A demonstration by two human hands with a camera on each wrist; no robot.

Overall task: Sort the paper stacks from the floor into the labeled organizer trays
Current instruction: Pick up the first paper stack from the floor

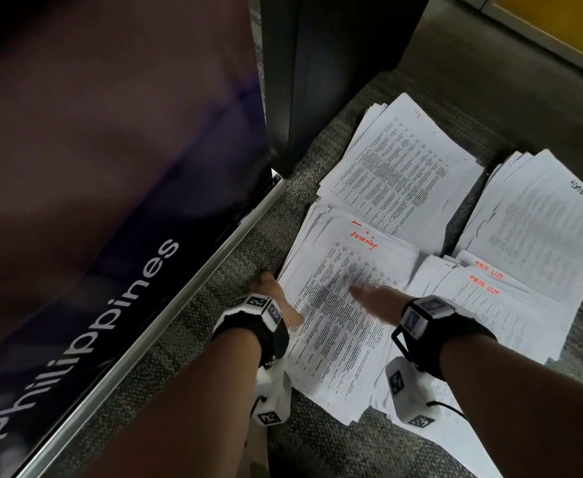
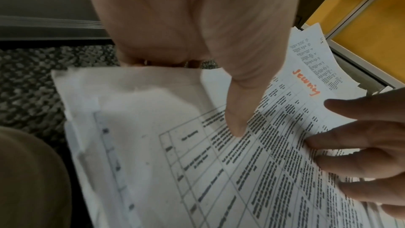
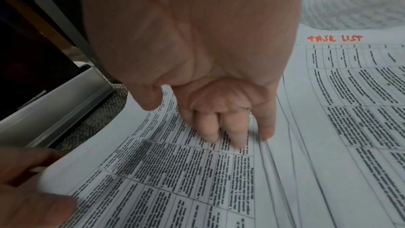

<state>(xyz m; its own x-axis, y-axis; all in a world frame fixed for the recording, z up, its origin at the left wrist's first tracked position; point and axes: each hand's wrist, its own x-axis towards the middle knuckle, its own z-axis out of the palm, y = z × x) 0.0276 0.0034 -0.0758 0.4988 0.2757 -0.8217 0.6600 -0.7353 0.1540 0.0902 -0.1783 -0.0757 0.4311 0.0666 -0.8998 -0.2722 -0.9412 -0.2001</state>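
Note:
Several white paper stacks lie on the grey carpet. The nearest stack [image 1: 345,339] [image 2: 219,171] [image 3: 175,171] has an orange handwritten label at its top. My left hand [image 1: 279,298] grips its left edge, with the thumb [image 2: 236,119] on the top sheet and the fingers hidden under the edge. My right hand [image 1: 376,301] rests on top, its fingertips [image 3: 238,141] pressing near the right edge. Beside it lies a stack [image 1: 490,312] [image 3: 350,93] marked "TASK LIST". No organizer trays are in view.
Two more stacks lie beyond, one far centre [image 1: 397,160] and one far right marked "ADMIN" [image 1: 542,219]. A dark banner with a metal base rail [image 1: 179,298] runs along the left. A black cabinet [image 1: 334,63] stands behind, with a yellow panel [image 1: 559,19] at top right.

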